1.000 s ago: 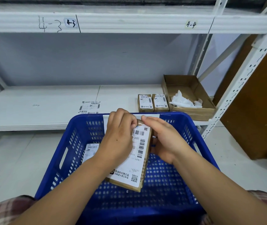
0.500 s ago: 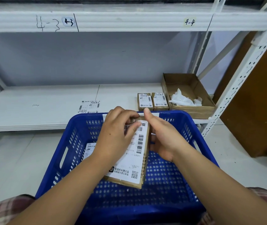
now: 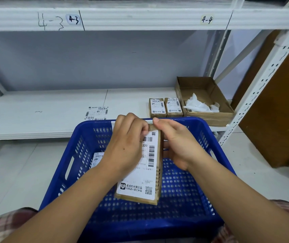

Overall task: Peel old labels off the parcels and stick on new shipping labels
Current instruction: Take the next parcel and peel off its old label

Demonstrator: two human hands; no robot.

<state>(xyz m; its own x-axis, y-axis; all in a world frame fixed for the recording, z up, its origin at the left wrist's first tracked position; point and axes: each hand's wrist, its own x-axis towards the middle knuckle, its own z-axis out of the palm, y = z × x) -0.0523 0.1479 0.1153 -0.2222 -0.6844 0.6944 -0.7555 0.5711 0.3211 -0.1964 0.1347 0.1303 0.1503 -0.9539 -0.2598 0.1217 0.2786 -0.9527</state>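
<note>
The left hand (image 3: 128,146) and right hand (image 3: 180,148) grip the parcel (image 3: 158,172); a hasty pull at the far corner may tear the label (image 3: 138,179).

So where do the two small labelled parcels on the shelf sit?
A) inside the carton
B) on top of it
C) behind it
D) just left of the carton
D: the parcels stand side by side on the shelf, just left of the open carton.

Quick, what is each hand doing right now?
Left hand: fingers curled over the top of the parcel, on its label.
Right hand: grips the same parcel from the right side.
</note>
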